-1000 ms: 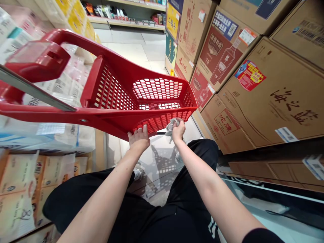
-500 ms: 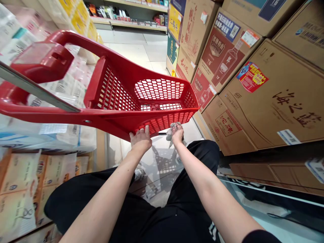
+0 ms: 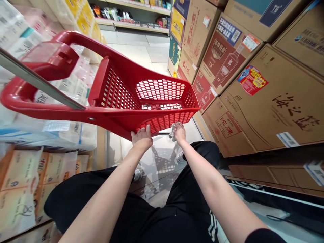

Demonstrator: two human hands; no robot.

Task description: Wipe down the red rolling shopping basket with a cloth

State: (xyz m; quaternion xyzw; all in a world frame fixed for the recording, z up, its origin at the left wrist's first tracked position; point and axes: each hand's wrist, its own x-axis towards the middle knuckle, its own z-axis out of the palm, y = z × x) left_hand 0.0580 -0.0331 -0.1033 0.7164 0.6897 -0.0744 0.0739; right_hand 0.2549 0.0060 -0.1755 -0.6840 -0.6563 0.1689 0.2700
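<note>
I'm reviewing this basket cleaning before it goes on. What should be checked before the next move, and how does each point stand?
1. Left hand grips the red basket at its lower edge: ok.
2. Right hand holds the cloth: ok.
3. Cloth lies against the basket's side: ok.
4. Basket stands apart from the cardboard boxes: cannot tell.
5. Basket's side is clean: cannot tell.

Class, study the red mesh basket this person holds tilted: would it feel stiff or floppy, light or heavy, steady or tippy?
Probably stiff: the red basket holds its shape though the left hand grips only one edge. Likely light for its size: perforated walls, nothing visible inside. Possibly tippy: its long handle juts far to one side.
</note>
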